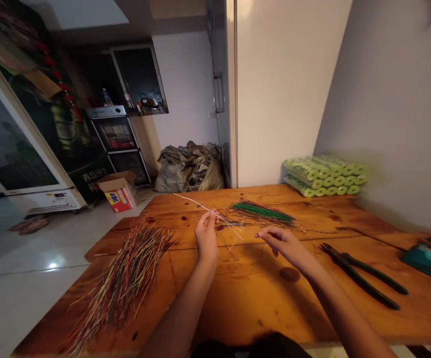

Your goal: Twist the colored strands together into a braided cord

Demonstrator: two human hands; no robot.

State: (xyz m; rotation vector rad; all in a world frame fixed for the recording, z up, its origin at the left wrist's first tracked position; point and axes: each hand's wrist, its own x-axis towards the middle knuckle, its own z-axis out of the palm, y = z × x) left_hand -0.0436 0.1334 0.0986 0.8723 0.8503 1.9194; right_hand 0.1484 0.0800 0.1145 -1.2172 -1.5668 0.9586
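Between the fingertips of my left hand are a few thin, pale wires, pinched near the middle and raised above the table. My right hand hovers to the right of them, fingers bent and apart, with nothing visible in it. Just beyond both hands lies a bundle of green wires, with reddish and dark strands beside it. A large loose heap of multicoloured wires spreads over the table to the left of my left arm.
Long-handled pliers lie on the wooden table to the right, near a teal tool. Stacked yellow-green rolls stand at the back right. A cardboard box and bulging sacks rest on the floor beyond.
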